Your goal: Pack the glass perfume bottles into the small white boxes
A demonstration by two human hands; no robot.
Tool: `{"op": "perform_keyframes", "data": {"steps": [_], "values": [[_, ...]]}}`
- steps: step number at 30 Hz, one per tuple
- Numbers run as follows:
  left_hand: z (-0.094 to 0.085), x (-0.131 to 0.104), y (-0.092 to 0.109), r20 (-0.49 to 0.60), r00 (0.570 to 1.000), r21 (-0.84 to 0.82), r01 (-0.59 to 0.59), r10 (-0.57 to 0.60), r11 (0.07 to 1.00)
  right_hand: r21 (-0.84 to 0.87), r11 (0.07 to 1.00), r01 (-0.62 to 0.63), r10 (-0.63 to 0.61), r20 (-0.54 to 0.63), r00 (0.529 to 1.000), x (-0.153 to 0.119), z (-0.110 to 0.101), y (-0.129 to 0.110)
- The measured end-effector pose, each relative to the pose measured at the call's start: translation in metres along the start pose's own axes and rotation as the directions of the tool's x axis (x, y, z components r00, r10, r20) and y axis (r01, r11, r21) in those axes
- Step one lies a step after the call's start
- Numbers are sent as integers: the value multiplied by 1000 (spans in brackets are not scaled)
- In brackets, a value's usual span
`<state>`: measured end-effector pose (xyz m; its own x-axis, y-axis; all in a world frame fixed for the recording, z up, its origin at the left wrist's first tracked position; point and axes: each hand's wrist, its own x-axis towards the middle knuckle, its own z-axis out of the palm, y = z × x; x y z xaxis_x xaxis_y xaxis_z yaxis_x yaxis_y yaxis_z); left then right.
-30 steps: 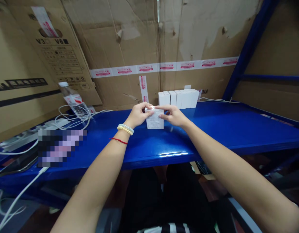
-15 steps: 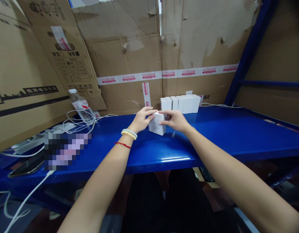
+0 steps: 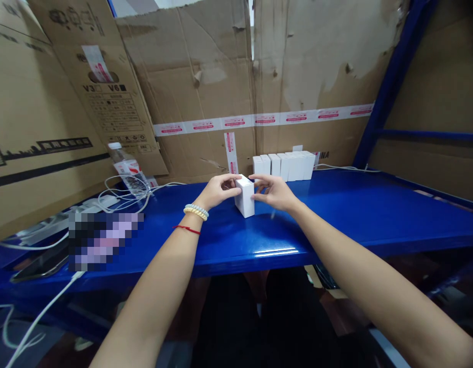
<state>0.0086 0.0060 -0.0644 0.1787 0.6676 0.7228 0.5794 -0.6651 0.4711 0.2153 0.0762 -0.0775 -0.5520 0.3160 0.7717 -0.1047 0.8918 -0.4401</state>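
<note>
A small white box point(image 3: 247, 200) stands upright on the blue shelf top point(image 3: 236, 240), a narrow side turned toward me. My left hand point(image 3: 218, 190) grips its left side, thumb on the near part and fingers at the top edge. From the right, my right hand point(image 3: 275, 192) has its thumb and fingertips against the same box. Behind my right hand, several similar white boxes point(image 3: 295, 166) stand in a row close to the cardboard wall.
At the left lie a clear plastic bottle point(image 3: 128, 168), coiled white cables point(image 3: 121, 194), a white power strip point(image 3: 86, 207) and a phone point(image 3: 44, 260). Cardboard sheets point(image 3: 205, 92) line the back. A blue metal post point(image 3: 389, 97) rises at the right.
The white box has been turned about its upright axis, so a narrow side now faces me. My left hand has shifted slightly left.
</note>
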Motion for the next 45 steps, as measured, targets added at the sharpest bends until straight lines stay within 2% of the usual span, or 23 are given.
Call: {"op": "perform_keyframes", "data": {"steps": [5,9,13,15,17,20,23,27,31,34,41,45], "values": [[7,0,9,4,1000,202,-3,2,979,-56,998,19,-18,30,999,0,3,-1],[2,2,0,30,998,155,42,-47,987,-205,978,-25,31,27,999,0,1,-4],[-6,1,-9,-25,996,172,94,-91,981,-345,932,-110,134,45,990,1,-1,-7],[-9,0,-10,17,994,152,107,-111,983,-418,898,-136,190,91,977,1,-2,-7],[-11,-2,-8,105,987,139,107,-122,985,-493,859,-140,250,165,954,2,-3,-6],[-14,-4,-2,178,973,189,116,-150,975,-570,810,-140,351,281,893,2,-5,-4],[-11,-4,5,127,972,325,146,-196,935,-578,800,-160,405,325,855,3,-6,-4],[5,1,9,-33,977,515,198,-211,834,-582,790,-193,440,319,839,4,-6,-9],[21,16,5,-131,955,608,289,-266,740,-597,778,-197,461,328,825,4,-6,-13],[30,35,1,-147,941,653,323,-303,685,-607,773,-184,458,333,824,4,-6,-13],[53,81,-6,-171,928,708,350,-331,614,-611,777,-149,431,346,833,4,-7,-12],[64,103,-15,-194,914,697,384,-357,605,-624,771,-130,426,353,833,5,-5,-12]]}}
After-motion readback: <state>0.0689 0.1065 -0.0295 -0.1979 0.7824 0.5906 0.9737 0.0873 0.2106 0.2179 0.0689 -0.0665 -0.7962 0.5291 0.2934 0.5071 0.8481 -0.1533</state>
